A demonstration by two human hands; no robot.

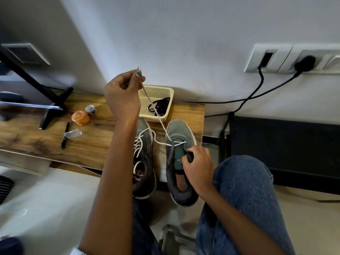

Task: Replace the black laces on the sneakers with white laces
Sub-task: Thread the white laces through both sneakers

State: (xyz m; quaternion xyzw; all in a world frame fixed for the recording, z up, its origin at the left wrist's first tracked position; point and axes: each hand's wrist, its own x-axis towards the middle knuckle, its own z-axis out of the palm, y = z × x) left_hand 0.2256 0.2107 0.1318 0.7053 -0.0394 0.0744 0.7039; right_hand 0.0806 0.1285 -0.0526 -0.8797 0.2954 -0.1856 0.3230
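Note:
Two grey sneakers lie side by side at the edge of a wooden table (55,144). The left sneaker (144,162) is laced with a white lace. The right sneaker (181,162) has a white lace (156,111) through its lowest eyelets only. My left hand (122,94) is raised above the table and pinches the end of that lace, which runs taut down to the shoe. My right hand (197,168) grips the right side of the right sneaker's opening. Black laces (160,106) lie in a cream mesh basket (166,92) behind the shoes.
On the table's left stand an orange tub (80,117), a small tape roll (91,109), a pen (65,135), a clear cap (73,134) and a black monitor stand (49,107). Wall sockets (294,58) with black cables are at the right. My knee in jeans (244,190) is at lower right.

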